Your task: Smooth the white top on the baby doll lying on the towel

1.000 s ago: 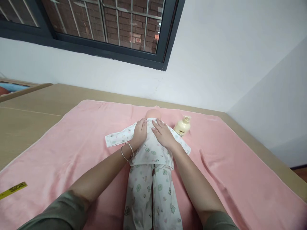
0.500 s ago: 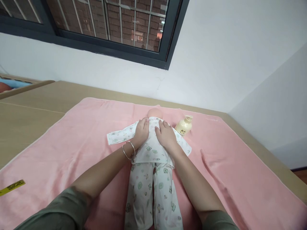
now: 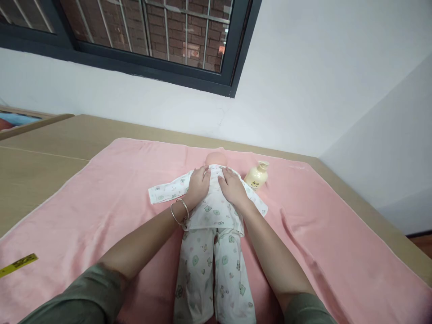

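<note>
Trousers (image 3: 195, 274): legs lie straight; best left flat.
Left hand (image 3: 199, 185), right hand (image 3: 232, 185): apart, resting on the shirt (image 3: 215, 202), clamped on nothing; light, even pressure suits.
Doll (image 3: 216, 158): head just inside the blanket's (image 3: 101, 189) far edge.

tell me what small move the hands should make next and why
I'd probably slide the left hand and right hand gently down the patterned top toward the trousers, since both rest on its upper part, near the collar, and neither covers its lower front.
</note>
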`<control>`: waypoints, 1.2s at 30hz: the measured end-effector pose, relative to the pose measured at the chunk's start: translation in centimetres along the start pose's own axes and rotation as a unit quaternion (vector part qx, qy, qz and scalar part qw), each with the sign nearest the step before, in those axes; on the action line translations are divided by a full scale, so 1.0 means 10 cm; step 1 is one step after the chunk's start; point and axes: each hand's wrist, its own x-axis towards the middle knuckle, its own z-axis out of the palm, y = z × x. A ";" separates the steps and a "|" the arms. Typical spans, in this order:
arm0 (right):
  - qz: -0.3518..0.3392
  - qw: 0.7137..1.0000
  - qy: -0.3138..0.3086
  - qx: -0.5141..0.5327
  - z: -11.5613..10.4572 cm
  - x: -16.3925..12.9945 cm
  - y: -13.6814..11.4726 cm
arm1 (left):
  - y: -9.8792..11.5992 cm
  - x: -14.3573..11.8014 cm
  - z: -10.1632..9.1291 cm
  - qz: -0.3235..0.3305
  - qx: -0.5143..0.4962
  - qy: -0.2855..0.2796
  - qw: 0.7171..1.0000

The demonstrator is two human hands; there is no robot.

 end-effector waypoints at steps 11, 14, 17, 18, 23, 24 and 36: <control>-0.113 0.993 -0.020 0.015 0.05 -0.09 -0.13 | -0.03 0.05 0.00 -0.028 -0.024 -0.019 0.999; -0.025 0.997 0.033 0.070 0.01 0.05 0.12 | 0.04 -0.01 0.04 -0.009 0.112 -0.021 0.993; 0.033 0.987 0.095 0.123 0.00 0.13 0.27 | 0.15 -0.11 0.07 -0.002 0.213 -0.044 0.976; 0.041 0.983 0.109 0.140 0.01 0.14 0.29 | 0.19 -0.14 0.07 0.004 0.235 -0.055 0.970; 0.014 0.985 0.082 0.149 0.09 0.17 0.28 | 0.33 -0.17 0.00 0.042 0.308 -0.086 0.947; 0.013 0.989 0.064 0.133 0.10 0.17 0.27 | 0.33 -0.16 -0.02 0.045 0.311 -0.091 0.945; 0.012 0.996 -0.021 -0.082 -0.07 -0.13 -0.19 | 0.15 0.10 -0.14 0.018 0.268 -0.146 0.952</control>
